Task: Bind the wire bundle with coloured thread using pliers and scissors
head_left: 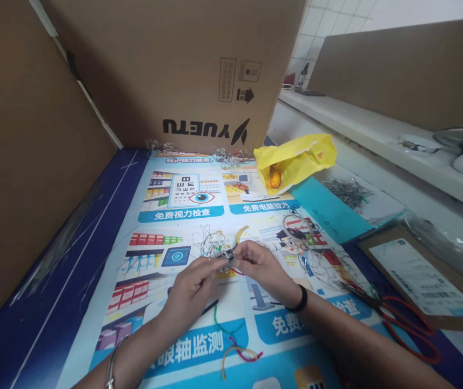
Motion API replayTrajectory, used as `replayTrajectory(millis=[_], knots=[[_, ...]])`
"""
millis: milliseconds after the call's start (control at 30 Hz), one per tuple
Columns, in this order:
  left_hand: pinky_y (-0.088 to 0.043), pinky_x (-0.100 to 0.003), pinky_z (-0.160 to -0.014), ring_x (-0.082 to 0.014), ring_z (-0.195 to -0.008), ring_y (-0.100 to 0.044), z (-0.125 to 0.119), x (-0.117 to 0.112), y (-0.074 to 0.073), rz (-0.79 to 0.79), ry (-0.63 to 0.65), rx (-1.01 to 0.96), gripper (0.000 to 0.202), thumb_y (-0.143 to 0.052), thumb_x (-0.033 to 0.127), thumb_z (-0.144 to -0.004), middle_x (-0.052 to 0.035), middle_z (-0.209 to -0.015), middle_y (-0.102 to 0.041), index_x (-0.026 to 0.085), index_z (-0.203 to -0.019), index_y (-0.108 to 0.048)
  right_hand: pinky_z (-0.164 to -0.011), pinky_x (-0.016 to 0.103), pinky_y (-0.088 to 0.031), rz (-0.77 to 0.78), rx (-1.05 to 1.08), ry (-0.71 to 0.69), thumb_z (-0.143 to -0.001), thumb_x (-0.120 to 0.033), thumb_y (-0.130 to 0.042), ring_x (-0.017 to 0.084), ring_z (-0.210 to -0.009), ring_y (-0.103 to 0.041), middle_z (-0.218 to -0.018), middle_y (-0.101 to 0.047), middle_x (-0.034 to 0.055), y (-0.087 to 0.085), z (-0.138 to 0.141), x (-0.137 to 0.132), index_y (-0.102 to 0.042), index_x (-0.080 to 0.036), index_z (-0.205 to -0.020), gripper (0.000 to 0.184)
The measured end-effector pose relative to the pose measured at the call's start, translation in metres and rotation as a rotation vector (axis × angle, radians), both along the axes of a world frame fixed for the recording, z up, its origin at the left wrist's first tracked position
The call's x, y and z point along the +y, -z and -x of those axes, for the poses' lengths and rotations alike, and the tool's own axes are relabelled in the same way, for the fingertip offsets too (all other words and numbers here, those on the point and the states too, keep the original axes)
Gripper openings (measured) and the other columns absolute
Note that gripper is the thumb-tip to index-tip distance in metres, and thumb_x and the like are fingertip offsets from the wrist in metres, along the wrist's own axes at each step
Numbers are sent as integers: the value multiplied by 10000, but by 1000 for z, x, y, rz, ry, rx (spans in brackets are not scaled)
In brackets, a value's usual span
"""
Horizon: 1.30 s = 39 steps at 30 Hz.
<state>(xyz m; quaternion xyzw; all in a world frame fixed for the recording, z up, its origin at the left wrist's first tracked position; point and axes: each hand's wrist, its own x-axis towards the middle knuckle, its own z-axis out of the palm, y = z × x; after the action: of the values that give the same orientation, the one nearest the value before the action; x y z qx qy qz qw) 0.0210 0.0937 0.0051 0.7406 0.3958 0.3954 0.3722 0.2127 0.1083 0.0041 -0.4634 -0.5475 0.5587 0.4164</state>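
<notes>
At the middle of the printed sheet, my left hand point(193, 283) and my right hand point(261, 267) meet, fingertips pinched together on a small dark, shiny wiry piece point(228, 256). Its exact kind is too small to make out. Just beyond the fingertips lies a tangle of thin silvery wire point(209, 243) with bits of green and yellow in it. A curved yellow strip point(241, 234) sticks up beside my right fingers. Green, magenta and yellow cords point(239, 351) lie nearer to me, between my forearms.
Red-handled scissors point(407, 319) lie at right, near loose wire loops point(328, 265). Behind them are a labelled brown package point(425, 275), a teal box point(322, 210) beside a wire pile point(347, 193), and an open yellow bag point(296, 159). Large cardboard point(166, 65) stands behind and left.
</notes>
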Motion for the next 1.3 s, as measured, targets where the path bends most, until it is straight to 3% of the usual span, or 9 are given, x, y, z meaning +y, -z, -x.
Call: replayTrajectory(millis=[200, 333, 500, 633, 833, 1000, 1167, 1300], knots=[[-490, -323, -743, -162, -812, -581, -1, 0, 0, 55, 50, 32, 358, -403, 161, -878, -66, -932, -620, 225, -1162, -611, -542, 214, -369, -113, -123, 13, -727, -190, -591, 90, -581, -460, -633, -494, -43, 0, 0, 0, -516, -173, -721, 77], [-468, -337, -759, -173, -808, -562, 0, 0, -5, 166, 59, 51, 382, -432, 189, -862, -60, -906, -602, 239, -1208, -585, -539, 216, -380, -128, -162, -2, -752, -209, -573, 95, -580, -477, -637, -520, -33, -2, 0, -1, -568, -164, -767, 47], [-467, -300, -703, -154, -758, -541, 1, 1, -6, 314, 20, -82, 375, -497, 223, -833, -44, -918, -566, 276, -1189, -599, -582, 226, -406, -188, -240, 6, -784, -228, -552, 109, -619, -505, -668, -547, -19, -9, -7, 0, -589, -170, -803, 72], [-462, -260, -626, -150, -756, -535, 2, 0, -1, 383, 13, -175, 365, -525, 242, -824, -42, -933, -543, 295, -1176, -606, -618, 229, -408, -320, -502, -49, -798, -174, -522, 118, -659, -533, -710, -585, 1, -22, -19, 3, -595, -173, -760, 82], [-465, -244, -603, -146, -745, -521, 4, -1, 1, 402, 4, -210, 376, -536, 256, -824, -41, -931, -543, 303, -1192, -596, -734, 285, -419, -461, -1049, -342, -754, -257, -627, 199, -830, -582, -871, -632, 61, -38, -30, -1, -644, -170, -880, 154], [-469, -249, -615, -140, -727, -509, 5, -3, 0, 394, -25, -187, 392, -530, 256, -832, -49, -943, -547, 277, -1220, -575, -690, 288, -400, -497, -1244, -404, -756, -267, -621, 216, -814, -585, -877, -631, 75, -30, -25, -3, -635, -160, -834, 134], [-468, -248, -620, -134, -709, -513, 4, -3, 4, 345, -27, -193, 375, -537, 265, -834, -46, -937, -554, 270, -1205, -588, -622, 278, -355, -551, -1296, -435, -819, -162, -492, 200, -753, -582, -820, -635, 93, -17, -14, -7, -619, -136, -769, 139], [-470, -246, -619, -126, -689, -506, 3, -3, 3, 330, -30, -176, 372, -543, 252, -829, -47, -941, -553, 265, -1198, -595, -550, 278, -292, -536, -1319, -394, -756, -104, -473, 191, -683, -569, -786, -637, 102, -13, -11, -11, -608, -128, -771, 138]])
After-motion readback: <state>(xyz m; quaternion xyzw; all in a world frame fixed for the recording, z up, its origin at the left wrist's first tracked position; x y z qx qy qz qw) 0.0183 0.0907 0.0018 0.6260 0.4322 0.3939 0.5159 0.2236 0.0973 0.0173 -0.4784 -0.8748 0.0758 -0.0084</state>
